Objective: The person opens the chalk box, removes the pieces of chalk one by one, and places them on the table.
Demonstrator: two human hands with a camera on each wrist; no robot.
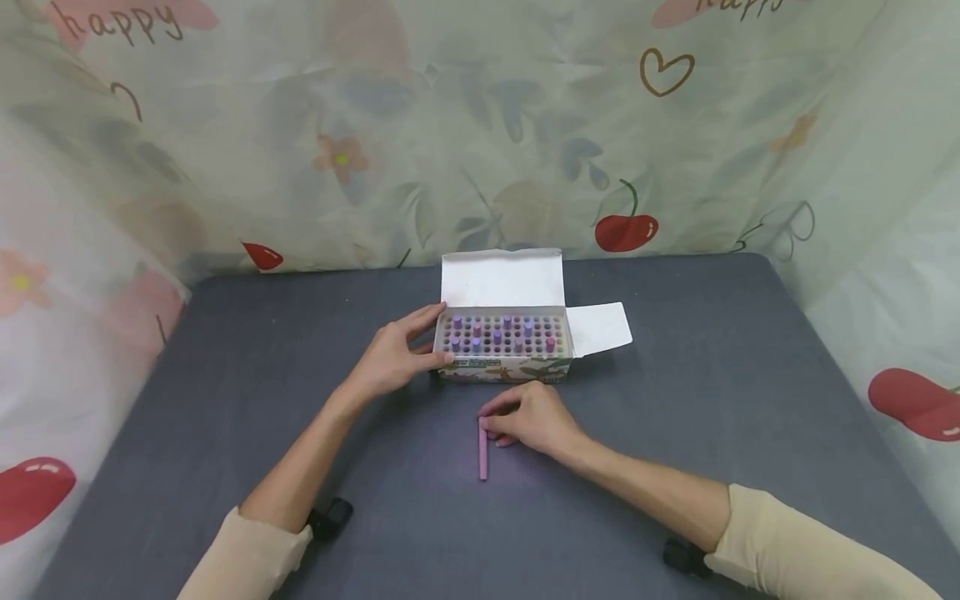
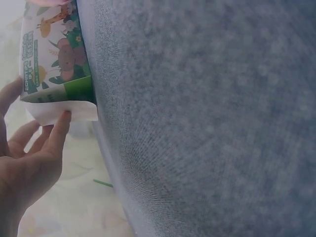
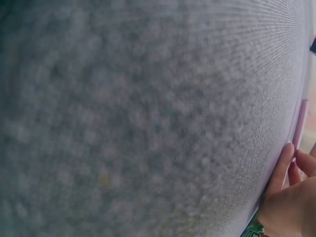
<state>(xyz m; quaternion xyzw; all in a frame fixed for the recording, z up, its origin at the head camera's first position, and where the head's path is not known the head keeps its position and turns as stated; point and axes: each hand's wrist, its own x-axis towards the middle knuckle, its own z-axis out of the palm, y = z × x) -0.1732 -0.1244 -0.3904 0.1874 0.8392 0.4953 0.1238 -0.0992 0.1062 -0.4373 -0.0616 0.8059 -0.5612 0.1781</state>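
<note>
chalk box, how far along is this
Done: the box stands open on the table, lid back, many slots empty. In hand: the right hand touches the top end of one pink chalk lying flat; the left hand steadies the box's left end. Left: several sticks still stand in the box.

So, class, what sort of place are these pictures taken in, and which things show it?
Probably a makeshift tabletop recording booth, not a classroom: a grey cloth-covered table hemmed in on three sides by printed cherry-and-flower sheeting, with only an open box of chalk sticks on it.
</note>
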